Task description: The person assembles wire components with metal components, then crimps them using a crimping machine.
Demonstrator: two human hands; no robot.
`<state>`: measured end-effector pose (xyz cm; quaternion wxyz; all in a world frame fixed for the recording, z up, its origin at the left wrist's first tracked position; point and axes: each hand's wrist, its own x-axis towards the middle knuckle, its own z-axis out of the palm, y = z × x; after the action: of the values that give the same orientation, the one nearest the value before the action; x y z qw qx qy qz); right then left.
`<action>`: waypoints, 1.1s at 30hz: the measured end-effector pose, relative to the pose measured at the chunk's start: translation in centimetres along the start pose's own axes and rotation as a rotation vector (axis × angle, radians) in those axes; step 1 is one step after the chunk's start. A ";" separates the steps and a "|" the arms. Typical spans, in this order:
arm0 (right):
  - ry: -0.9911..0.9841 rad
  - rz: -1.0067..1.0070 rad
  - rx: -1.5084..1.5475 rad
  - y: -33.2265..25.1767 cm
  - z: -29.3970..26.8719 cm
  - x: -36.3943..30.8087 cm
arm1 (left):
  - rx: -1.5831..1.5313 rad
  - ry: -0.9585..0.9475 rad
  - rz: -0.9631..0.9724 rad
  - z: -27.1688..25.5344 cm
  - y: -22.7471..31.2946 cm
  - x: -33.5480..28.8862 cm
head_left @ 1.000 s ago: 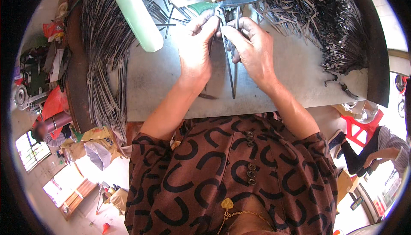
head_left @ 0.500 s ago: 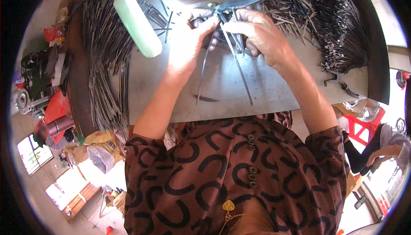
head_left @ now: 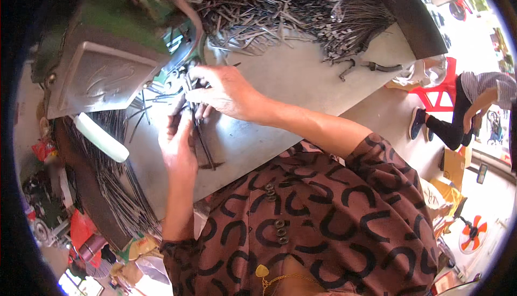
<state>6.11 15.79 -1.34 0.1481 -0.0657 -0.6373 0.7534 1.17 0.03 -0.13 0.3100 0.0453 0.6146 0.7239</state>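
My left hand (head_left: 179,141) is at the machine's lit working area, its fingers closed around thin dark strips (head_left: 203,146). My right hand (head_left: 229,94) is against it, thumb and fingers pinched on the upper part of the same strips. Their lower ends hang toward the near table edge. Glare and the fingers hide the exact grip and the upper ends. Just beyond the hands stands a green machine (head_left: 126,24) with a grey metal guard plate (head_left: 102,78).
A pale green handle-shaped piece (head_left: 101,137) juts out below the guard. Long dark strips (head_left: 116,185) lie along the table's left side, and a heap of short strips (head_left: 247,10) covers the far side. At right, a person (head_left: 468,102) bends near a red stool (head_left: 444,83).
The view has turned, so the machine, table and hands appear farther left. The strips, spread apart before, now hang close together. Both hands stay closed on them.
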 end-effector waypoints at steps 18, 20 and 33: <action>0.089 0.240 0.040 0.1 -0.3 -1.7 | 0.352 -0.066 0.182 -0.3 -0.8 -1.4; 0.095 0.261 0.010 -0.4 -0.5 -1.5 | 0.589 -0.013 0.364 0.1 -1.1 -1.3; 0.134 0.305 0.540 -0.7 -1.7 1.3 | 0.191 -0.033 0.413 -4.3 3.4 3.9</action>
<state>5.50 17.91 -0.80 0.0873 -0.1685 -0.3857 0.9029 -5.19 -1.87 0.73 0.1598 0.2111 0.6529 0.7097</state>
